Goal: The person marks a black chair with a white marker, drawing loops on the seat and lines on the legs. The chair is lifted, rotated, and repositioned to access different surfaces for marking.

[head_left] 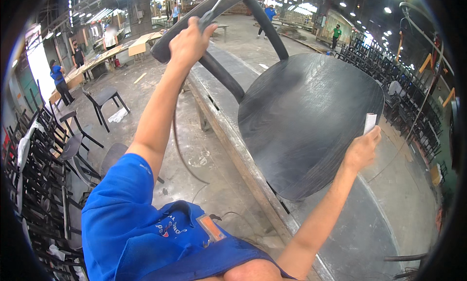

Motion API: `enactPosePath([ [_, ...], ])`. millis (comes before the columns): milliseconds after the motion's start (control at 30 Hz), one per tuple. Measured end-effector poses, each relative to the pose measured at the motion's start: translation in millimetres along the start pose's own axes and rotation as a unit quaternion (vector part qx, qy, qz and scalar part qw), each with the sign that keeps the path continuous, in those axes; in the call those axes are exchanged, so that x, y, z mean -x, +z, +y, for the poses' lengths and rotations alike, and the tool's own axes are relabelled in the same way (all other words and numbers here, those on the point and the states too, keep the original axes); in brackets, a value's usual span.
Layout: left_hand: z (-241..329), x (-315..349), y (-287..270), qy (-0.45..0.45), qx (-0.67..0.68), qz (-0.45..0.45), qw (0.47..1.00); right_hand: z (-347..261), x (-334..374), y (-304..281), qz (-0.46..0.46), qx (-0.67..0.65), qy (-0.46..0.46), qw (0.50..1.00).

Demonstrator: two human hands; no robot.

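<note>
A black wooden chair (311, 120) with a broad rounded seat lies tipped on the workbench, its curved backrest (168, 45) toward the upper left. My left hand (188, 45), raised by that backrest, is closed around a grey air blow gun (208, 19) with a thin curved nozzle. A dark hose (176, 135) hangs below that hand. At the right edge of the seat, my right hand (362, 149) grips a small white folded pad (370, 121) with a reddish end, perhaps sandpaper. Whether its fingers also touch the seat is hard to tell.
The long grey workbench (350, 227) has a worn wooden edge. Stacks of black chairs (44, 183) crowd the left, with more chairs (413, 101) along the right. A single chair (104, 101) stands on the floor. Several people work at the far tables (112, 52).
</note>
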State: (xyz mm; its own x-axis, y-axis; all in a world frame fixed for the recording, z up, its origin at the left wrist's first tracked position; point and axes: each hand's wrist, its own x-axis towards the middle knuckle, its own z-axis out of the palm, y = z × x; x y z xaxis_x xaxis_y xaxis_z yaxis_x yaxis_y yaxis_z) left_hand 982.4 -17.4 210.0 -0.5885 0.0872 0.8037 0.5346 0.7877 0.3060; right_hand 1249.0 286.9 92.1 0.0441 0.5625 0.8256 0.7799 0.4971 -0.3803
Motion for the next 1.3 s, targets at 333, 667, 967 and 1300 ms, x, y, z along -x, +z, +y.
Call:
enactPosePath([
  [333, -35, 98, -31, -0.046, 0.083, -0.008, 0.995, 8, -9, 21, 0.012, -0.012, -0.003, 1.000],
  [667, -97, 194, -77, -0.055, 0.342, -0.516, 0.784, 18, -28, 50, -0.007, -0.039, 0.008, 0.999],
  [967, -62, 195, -12, 0.121, 0.389, -0.586, 0.701, 13, -31, 55, 0.008, -0.054, -0.015, 0.998],
  [1300, -164, 190, 152, -0.027, 0.428, -0.585, 0.688, 16, -42, 72, -0.030, -0.049, 0.035, 0.998],
])
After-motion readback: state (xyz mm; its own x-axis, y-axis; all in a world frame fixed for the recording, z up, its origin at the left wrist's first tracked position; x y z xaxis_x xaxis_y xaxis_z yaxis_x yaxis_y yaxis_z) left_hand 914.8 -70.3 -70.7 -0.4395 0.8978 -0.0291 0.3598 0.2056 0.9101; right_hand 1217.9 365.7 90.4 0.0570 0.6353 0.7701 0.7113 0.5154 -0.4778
